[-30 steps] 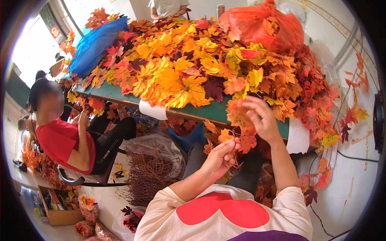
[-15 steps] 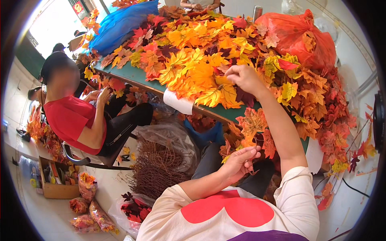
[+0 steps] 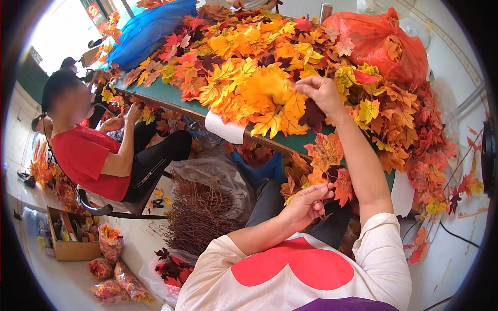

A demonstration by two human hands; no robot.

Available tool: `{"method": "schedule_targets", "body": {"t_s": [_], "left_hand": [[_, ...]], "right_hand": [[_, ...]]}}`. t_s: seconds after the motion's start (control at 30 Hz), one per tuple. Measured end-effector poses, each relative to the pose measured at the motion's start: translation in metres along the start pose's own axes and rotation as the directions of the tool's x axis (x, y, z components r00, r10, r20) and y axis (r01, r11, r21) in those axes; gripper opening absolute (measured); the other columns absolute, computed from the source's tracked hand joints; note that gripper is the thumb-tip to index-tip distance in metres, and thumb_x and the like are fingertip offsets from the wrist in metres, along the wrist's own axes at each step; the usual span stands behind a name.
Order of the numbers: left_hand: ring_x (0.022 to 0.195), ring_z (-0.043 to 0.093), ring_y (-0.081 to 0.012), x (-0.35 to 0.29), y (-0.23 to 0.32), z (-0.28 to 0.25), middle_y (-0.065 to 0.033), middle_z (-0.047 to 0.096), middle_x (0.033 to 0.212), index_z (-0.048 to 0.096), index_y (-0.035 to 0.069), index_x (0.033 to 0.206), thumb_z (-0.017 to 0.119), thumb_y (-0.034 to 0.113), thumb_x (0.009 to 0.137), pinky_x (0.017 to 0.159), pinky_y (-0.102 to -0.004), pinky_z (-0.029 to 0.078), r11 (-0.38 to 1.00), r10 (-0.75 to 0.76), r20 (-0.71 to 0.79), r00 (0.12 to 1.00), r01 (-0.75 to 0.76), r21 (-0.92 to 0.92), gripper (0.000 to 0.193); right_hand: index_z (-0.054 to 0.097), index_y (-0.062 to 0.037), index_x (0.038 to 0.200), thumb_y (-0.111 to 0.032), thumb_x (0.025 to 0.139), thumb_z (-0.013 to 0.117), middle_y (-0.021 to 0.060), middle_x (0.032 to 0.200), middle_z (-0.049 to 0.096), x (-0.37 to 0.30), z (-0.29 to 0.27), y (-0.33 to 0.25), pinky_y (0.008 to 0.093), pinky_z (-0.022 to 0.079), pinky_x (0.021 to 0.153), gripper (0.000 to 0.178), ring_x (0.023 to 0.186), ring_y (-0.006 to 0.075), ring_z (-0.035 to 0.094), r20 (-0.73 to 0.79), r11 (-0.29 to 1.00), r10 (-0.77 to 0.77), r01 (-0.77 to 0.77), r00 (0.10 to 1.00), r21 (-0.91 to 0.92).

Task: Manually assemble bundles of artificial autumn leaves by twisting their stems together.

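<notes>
My left hand (image 3: 307,205) is closed in a pinch above my lap, around the stem of an artificial maple-leaf spray. Its orange leaf (image 3: 325,151) and a redder leaf (image 3: 343,187) stick out beyond the fingers. Stretched over the table, my right hand (image 3: 322,95) has thumb and fingertips pinched at the edge of a yellow-orange artificial leaf (image 3: 276,85), which is smeared by motion. Under and around that hand spreads a heap of yellow leaves (image 3: 233,78), with a dark maroon leaf (image 3: 312,116) just below the wrist.
The green table (image 3: 194,107) also bears a red plastic bag (image 3: 381,44) and a blue bag (image 3: 148,36). A person in a red shirt (image 3: 88,163) sits at the left, handling leaves. Brown wire stems (image 3: 199,212) lie beside my legs. Bagged leaves (image 3: 110,243) and a cardboard box (image 3: 78,250) stand on the floor.
My right hand has risen slightly, and a yellow-orange leaf at its fingertips has shifted and blurred. My left hand keeps its pinch on the spray. The view has moved a little.
</notes>
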State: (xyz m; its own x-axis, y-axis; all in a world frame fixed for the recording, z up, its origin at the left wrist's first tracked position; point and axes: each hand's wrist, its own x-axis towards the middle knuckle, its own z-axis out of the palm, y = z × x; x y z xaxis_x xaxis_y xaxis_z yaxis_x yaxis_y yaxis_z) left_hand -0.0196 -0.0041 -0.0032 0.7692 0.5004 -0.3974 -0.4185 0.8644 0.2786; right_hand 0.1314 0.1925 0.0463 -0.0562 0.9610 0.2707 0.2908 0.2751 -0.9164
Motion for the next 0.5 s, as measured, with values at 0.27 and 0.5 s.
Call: {"method": "schedule_targets", "body": {"t_s": [0.27,0.5], "left_hand": [[0.055,0.05,-0.0027,0.012,0.002,0.007,0.0061,0.051,0.069,0.055,0.008,0.097,0.051,0.016,0.086,0.057,-0.0211,0.047,0.997,0.054,0.04,0.998,-0.051,-0.058,0.014],[0.058,0.054,-0.0047,0.017,-0.015,0.026,0.0053,0.055,0.073,0.055,0.009,0.1,0.054,0.012,0.085,0.063,-0.0228,0.049,0.999,-0.016,-0.003,1.0,0.016,-0.052,0.016]], "right_hand": [[0.056,-0.0046,0.073,-0.008,0.079,0.058,0.0044,0.099,0.061,-0.057,-0.097,-0.073,0.0203,0.041,0.074,0.007,0.082,0.0062,0.054,-0.513,0.847,-0.528,0.46,0.677,-0.265],[0.047,-0.001,0.077,-0.002,0.083,0.047,0.01,0.082,0.057,-0.225,-0.116,-0.142,0.0249,0.046,0.068,0.006,0.071,0.0153,0.057,-0.432,0.876,-0.454,0.304,0.779,-0.374]]}}
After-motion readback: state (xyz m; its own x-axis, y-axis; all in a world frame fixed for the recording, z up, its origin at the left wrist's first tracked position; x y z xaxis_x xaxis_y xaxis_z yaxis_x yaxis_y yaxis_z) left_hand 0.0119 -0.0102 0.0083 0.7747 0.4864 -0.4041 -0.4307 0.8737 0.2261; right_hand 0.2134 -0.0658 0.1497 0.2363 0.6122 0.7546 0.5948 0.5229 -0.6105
